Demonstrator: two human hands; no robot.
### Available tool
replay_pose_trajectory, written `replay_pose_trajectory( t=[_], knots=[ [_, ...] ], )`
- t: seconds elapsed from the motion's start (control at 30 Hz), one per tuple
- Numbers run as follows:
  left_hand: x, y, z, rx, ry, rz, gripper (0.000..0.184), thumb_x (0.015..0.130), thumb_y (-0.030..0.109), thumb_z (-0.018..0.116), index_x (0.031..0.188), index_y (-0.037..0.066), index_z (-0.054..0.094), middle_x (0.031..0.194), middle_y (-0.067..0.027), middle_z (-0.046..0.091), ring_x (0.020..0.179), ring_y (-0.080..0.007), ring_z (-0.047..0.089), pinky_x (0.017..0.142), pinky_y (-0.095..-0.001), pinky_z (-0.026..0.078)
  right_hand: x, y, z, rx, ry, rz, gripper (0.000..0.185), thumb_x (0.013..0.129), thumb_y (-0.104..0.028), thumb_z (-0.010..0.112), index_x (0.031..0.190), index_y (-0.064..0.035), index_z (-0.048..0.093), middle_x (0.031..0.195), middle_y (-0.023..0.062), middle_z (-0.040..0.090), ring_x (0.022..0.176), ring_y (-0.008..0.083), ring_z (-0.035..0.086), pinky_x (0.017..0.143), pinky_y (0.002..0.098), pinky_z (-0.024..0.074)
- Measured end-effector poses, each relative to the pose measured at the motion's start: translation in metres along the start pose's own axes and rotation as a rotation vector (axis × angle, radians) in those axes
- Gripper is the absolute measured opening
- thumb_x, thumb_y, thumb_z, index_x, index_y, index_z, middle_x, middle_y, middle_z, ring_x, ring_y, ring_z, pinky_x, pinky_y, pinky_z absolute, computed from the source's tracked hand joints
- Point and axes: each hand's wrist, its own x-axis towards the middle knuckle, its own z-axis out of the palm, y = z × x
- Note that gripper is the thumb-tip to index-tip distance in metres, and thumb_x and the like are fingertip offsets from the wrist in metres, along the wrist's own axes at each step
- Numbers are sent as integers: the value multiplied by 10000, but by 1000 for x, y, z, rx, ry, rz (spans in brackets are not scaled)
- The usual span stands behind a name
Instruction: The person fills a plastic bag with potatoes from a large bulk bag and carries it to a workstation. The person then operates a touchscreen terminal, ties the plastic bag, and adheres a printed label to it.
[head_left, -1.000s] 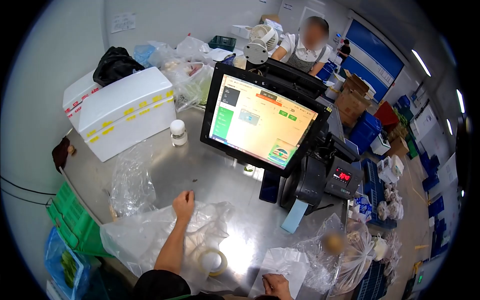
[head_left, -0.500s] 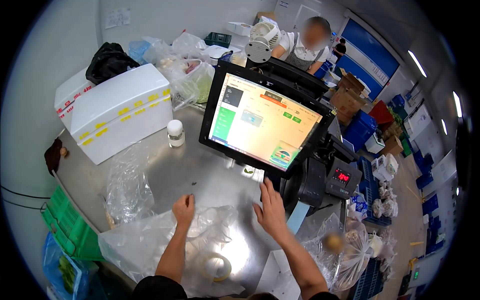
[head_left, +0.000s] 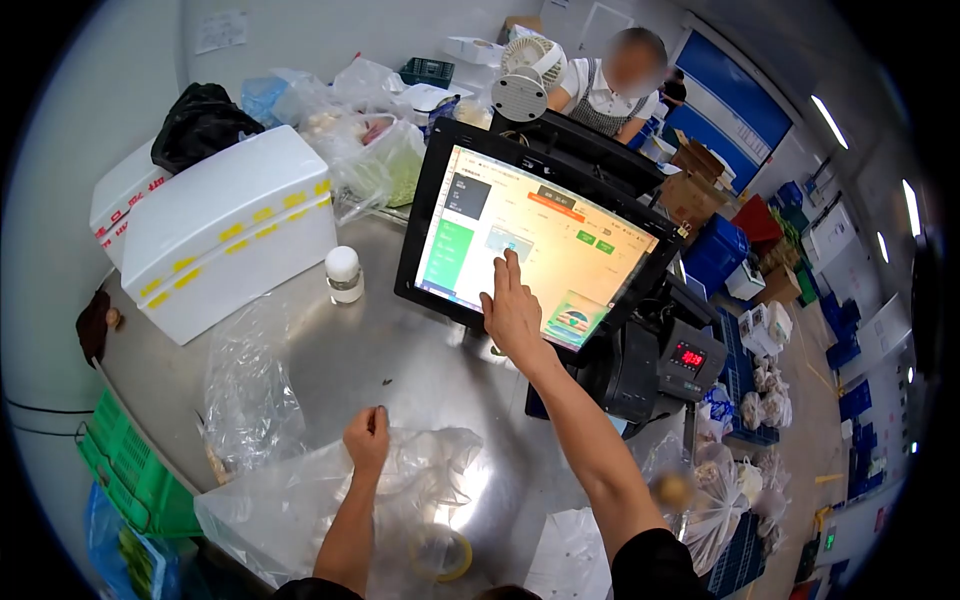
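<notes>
My right hand (head_left: 513,310) reaches over the lower part of the lit touchscreen (head_left: 585,265), fingers stretched out and holding nothing. Its index fingertip is at a pale box in the middle of the display; I cannot tell whether it presses the glass. My left hand (head_left: 367,440) is closed with curled fingers above the steel table (head_left: 340,370). Whatever it may hold is hidden. Beneath the left wrist spreads a large clear plastic bag (head_left: 290,500), crumpled on the tabletop. A roll of tape (head_left: 457,560) lies near the front edge, partly under the film.
White foam boxes (head_left: 225,230) and a small white-capped jar (head_left: 344,275) stand at the back left. A scale with red digits (head_left: 691,357) is right of the screen. Behind it, a person (head_left: 605,100) stands near a fan (head_left: 530,70). A green crate (head_left: 130,470) is at far left.
My right hand has risen from the tabletop below the monitor to the middle of the screen. My left hand has stayed nearly in place, still closed. The view has shifted slightly.
</notes>
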Motion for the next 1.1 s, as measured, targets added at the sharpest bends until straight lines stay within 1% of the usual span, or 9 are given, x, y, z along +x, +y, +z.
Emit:
replay_pose_trajectory(
  t=[0.07, 0.1, 0.27, 0.47, 0.57, 0.77, 0.87, 0.97, 1.1],
  knots=[
    [1, 0, 0, 8, 8, 22, 162, 829, 138, 646, 751, -3, 631, 598, -121, 569, 497, -217, 523, 490, -326, 402, 0, -1, 4, 30, -39, 43, 580, 818, -167, 638, 1290, 36, 368, 1423, 247, 312, 769, 374, 620, 665, 443, 521],
    [0, -1, 1, 7, 6, 17, 161, 829, 139, 648, 754, -2, 633, 598, -120, 570, 497, -216, 523, 491, -325, 405, -3, -10, -4, 55, -67, 65, 569, 825, -156, 624, 1293, 43, 369, 1409, 256, 335, 821, 415, 608, 709, 446, 521],
    [-1, -6, 3, -3, 18, 5, 155, 826, 140, 655, 767, -2, 642, 602, -115, 578, 498, -202, 529, 497, -313, 417, -66, -40, 1, 219, 3, -167, 612, 752, -115, 666, 1287, 18, 401, 1421, 239, 333, 877, 400, 583, 741, 447, 497],
    [-1, -7, 2, -9, -19, -16, 176, 854, 136, 633, 807, -34, 645, 599, -102, 594, 523, -154, 537, 517, -293, 425, -145, -67, 10, 339, -256, -181, 556, 753, -114, 680, 1252, -14, 457, 1409, 246, 334, 856, 366, 587, 743, 422, 492],
    [-1, -4, 2, -8, 6, -7, 153, 825, 139, 657, 776, -6, 646, 603, -115, 590, 503, -192, 545, 499, -306, 426, -164, -72, 6, 387, -265, -169, 531, 757, -115, 680, 1237, -24, 472, 1387, 252, 343, 832, 357, 593, 734, 417, 495],
    [-1, -6, 3, -7, 22, 4, 162, 829, 145, 650, 764, -3, 638, 605, -123, 583, 503, -214, 542, 499, -320, 417, -178, -72, 0, 405, -304, -124, 514, 784, -114, 653, 1252, -38, 455, 1392, 245, 334, 884, 354, 587, 743, 427, 488],
    [0, -7, 2, 45, 19, 80, 177, 833, 143, 642, 738, -5, 618, 586, -120, 561, 495, -217, 528, 492, -331, 401, -186, -72, 6, 413, -318, -114, 508, 787, -119, 652, 1248, -37, 458, 1382, 249, 343, 893, 360, 589, 753, 426, 490],
    [0, -4, 2, 21, 30, 60, 187, 835, 140, 637, 720, -4, 603, 567, -115, 540, 487, -218, 514, 485, -335, 385, -191, -72, 10, 409, -293, -128, 500, 790, -123, 651, 1245, -36, 460, 1370, 252, 355, 880, 366, 595, 754, 428, 493],
    [-1, -1, 1, -8, 15, 26, 186, 834, 140, 639, 722, -5, 606, 569, -116, 553, 490, -216, 524, 491, -329, 400, -196, -73, 12, 441, -248, -128, 501, 766, -126, 675, 1220, -41, 482, 1338, 236, 378, 789, 365, 608, 708, 427, 514]
  ],
)
